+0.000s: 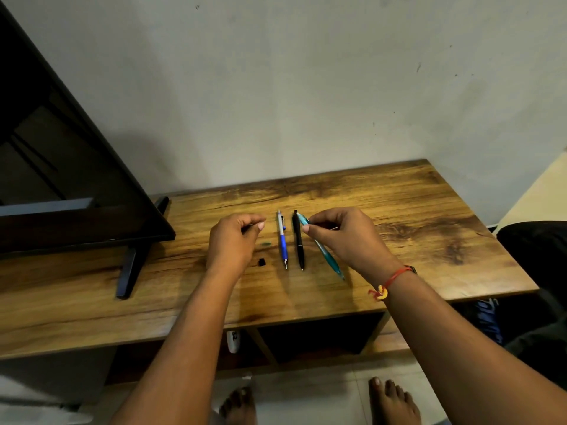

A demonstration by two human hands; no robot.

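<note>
Three pens lie or hover over the wooden table (399,210). A blue-and-white pen (282,240) and a black pen (298,240) rest side by side, tips toward me. My right hand (346,237) pinches a teal pen (322,250) near its top end, holding it slanted above the table. My left hand (234,240) has its fingers curled round a small dark part, mostly hidden. A tiny greenish piece (266,243) and a small black piece (261,262) lie on the wood beside my left hand.
A dark monitor (76,179) on a black foot (129,271) stands at the left of the table. A wall runs behind. Dark fabric (534,271) sits off the right edge. Below the tabletop are open shelves, and my bare feet (392,403) on the tiled floor.
</note>
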